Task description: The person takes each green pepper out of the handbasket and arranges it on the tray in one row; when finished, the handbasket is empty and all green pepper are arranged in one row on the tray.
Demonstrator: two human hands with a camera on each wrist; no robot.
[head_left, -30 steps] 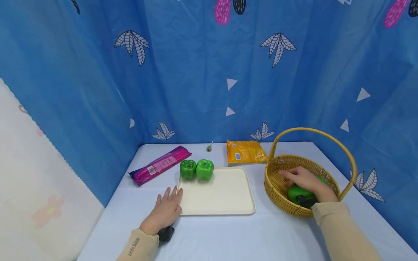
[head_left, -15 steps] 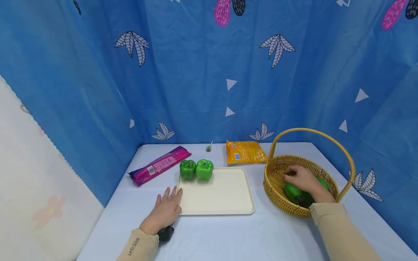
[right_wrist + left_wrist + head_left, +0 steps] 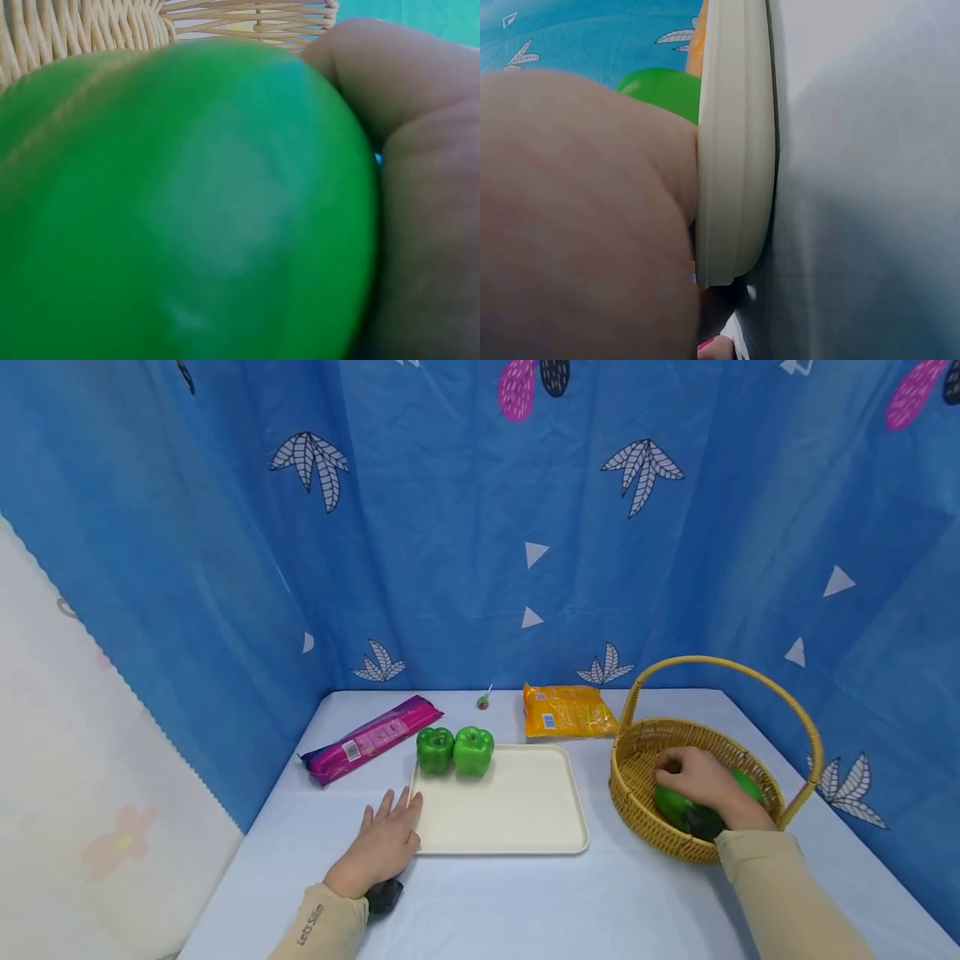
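Right hand (fingers curled) against greenery-coloured object

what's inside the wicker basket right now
At least one glossy green object, partly covered by the right hand. Its full shape and anything underneath can't be seen.

The left sleeve is beige, with dark lettering, seemingly "Let's Slim", near its end. The right sleeve is matching beige. Left hand and right hand are bare; a blocky black device sits at the left wrist.
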